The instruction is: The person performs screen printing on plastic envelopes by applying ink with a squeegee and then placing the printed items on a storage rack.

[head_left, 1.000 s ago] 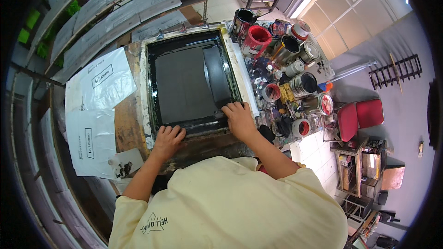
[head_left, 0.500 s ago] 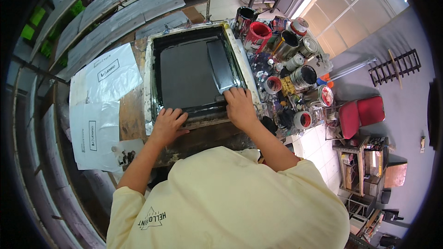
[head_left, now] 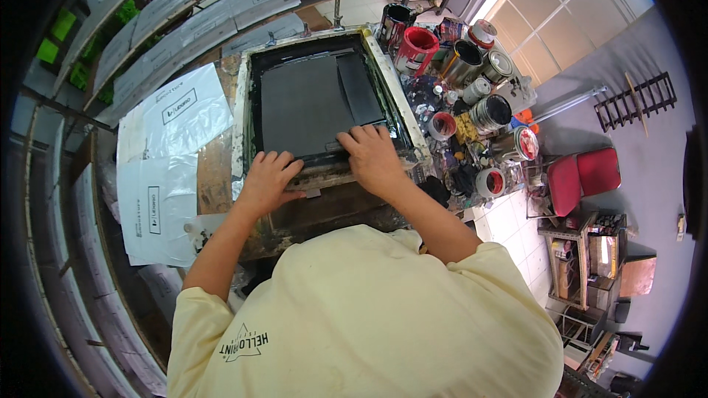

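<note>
In front of me lies a screen-printing frame (head_left: 241, 107) with a pale, ink-stained border and dark grey mesh. A darker, glossy ink strip (head_left: 358, 94) runs along the right part of the mesh. My left hand (head_left: 273, 179) grips the frame's near edge at the left, fingers over the rim and thumb in front. At the near right of the mesh, my right hand (head_left: 370, 153) is closed round a dark squeegee (head_left: 334, 147). Only the squeegee's left end shows; my fingers hide the rest.
Printed white plastic sheets (head_left: 158, 199) lie left of the frame. Ink cans and tubs, among them a red can (head_left: 417, 51), crowd the table's right side. Drying racks (head_left: 74, 250) stand left and behind. A red folding chair (head_left: 582, 180) is at the right.
My right hand has moved a little left along the near side of the mesh with the squeegee. My left hand stays at the frame's edge. The whole view has shifted slightly.
</note>
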`<action>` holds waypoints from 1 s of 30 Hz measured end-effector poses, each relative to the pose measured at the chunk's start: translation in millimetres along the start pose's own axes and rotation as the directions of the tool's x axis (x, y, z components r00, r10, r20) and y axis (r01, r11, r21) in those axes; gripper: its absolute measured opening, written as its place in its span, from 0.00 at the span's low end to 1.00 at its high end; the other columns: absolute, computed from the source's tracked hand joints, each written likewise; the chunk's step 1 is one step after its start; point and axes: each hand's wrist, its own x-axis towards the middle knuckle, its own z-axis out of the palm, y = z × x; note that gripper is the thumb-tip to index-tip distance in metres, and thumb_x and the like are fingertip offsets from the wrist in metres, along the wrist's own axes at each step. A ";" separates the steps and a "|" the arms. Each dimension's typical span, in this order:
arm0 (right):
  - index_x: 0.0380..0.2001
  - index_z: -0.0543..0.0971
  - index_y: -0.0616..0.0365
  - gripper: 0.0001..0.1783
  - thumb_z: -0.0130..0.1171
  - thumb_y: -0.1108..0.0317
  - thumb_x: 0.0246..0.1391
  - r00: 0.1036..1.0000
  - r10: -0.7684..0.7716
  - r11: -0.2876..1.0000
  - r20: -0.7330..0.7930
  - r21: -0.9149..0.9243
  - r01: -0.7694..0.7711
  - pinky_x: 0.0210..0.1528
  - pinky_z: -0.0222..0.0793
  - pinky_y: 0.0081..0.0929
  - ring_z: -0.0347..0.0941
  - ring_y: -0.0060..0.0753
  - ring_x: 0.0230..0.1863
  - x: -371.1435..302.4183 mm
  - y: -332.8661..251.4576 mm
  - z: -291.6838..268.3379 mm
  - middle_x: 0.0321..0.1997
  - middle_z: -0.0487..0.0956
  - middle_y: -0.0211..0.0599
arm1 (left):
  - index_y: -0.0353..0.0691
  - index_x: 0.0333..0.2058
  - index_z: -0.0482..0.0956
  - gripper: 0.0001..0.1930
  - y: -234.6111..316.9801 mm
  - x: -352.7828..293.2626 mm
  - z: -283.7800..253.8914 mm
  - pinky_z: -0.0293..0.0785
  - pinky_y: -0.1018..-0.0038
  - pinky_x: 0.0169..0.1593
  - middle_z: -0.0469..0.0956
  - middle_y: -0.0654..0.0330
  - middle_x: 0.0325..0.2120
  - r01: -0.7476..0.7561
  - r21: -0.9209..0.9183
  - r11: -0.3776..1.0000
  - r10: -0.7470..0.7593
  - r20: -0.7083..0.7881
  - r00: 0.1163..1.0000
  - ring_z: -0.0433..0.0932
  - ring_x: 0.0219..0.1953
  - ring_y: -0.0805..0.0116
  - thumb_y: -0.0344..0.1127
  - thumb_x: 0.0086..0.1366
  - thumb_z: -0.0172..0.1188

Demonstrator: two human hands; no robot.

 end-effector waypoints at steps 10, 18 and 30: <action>0.57 0.73 0.54 0.39 0.68 0.42 0.46 0.987 -0.097 0.995 -0.126 -0.027 0.094 0.63 0.52 0.60 0.66 0.45 0.57 5.7 -15.7 -2.9 0.50 0.72 0.40 | 0.44 0.51 0.79 0.34 -12.3 11.6 -45.4 0.67 0.61 0.54 0.73 0.61 0.42 -0.009 0.016 1.000 0.009 0.004 1.000 0.73 0.47 0.59 0.58 0.50 0.74; 0.43 0.75 0.51 0.20 0.64 0.52 0.52 0.963 -0.102 0.985 -0.249 -0.161 0.062 0.55 0.58 0.55 0.69 0.42 0.49 71.8 -5.6 -44.7 0.40 0.73 0.35 | 0.38 0.53 0.78 0.40 -27.9 42.5 -114.8 0.69 0.57 0.55 0.77 0.53 0.46 0.015 -0.067 0.998 -0.014 0.014 1.000 0.75 0.52 0.49 0.56 0.45 0.77; 0.41 0.80 0.52 0.17 0.55 0.50 0.63 0.919 -0.163 0.975 -0.359 -0.202 0.094 0.50 0.62 0.51 0.77 0.43 0.46 178.4 18.0 -102.5 0.39 0.81 0.36 | 0.41 0.46 0.84 0.24 24.1 15.1 -88.4 0.76 0.64 0.40 0.81 0.56 0.34 -0.155 -0.128 0.980 0.013 -0.730 0.684 0.80 0.34 0.55 0.45 0.53 0.77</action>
